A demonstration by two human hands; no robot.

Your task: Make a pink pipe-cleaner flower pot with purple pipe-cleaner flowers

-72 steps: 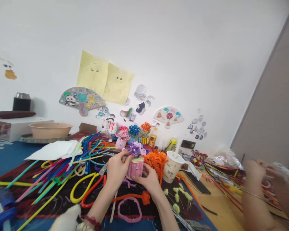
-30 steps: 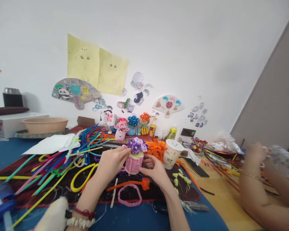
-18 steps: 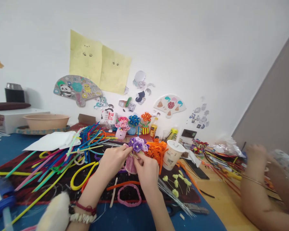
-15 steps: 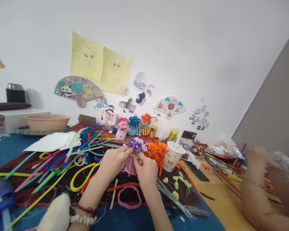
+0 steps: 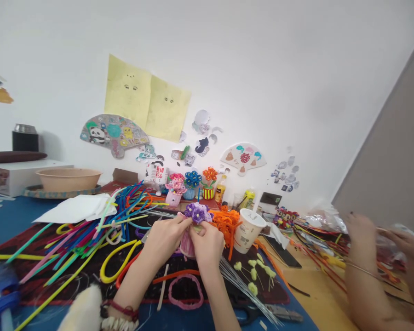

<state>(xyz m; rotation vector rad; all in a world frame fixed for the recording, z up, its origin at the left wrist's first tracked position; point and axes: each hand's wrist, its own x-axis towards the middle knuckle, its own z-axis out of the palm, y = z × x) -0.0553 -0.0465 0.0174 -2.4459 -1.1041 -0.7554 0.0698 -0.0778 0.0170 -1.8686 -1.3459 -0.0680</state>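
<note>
Purple and lilac pipe-cleaner flowers (image 5: 197,213) stand above a small pink pot (image 5: 186,243) at the middle of the table. My left hand (image 5: 167,236) pinches at the left side of the flowers, fingers closed. Just below the blooms, my right hand (image 5: 209,241) has its thumb and fingers closed on the bouquet's right side. The hands hide the stems and most of the pot's rim. Nearer to me lie a pink pipe-cleaner ring (image 5: 185,292) and an orange pipe cleaner (image 5: 175,276).
Loose coloured pipe cleaners (image 5: 79,239) spread at left by a blue glue gun (image 5: 2,289). A paper cup (image 5: 249,232), silver wires (image 5: 243,285) and pale green buds (image 5: 253,273) lie right. Finished flower pots (image 5: 209,191) stand behind. A co-worker's hands (image 5: 364,234) are at far right.
The view has tilted slightly, so the wall pictures sit a little lower. Both my hands stay at the purple flowers with small finger shifts. The co-worker's hands have moved slightly.
</note>
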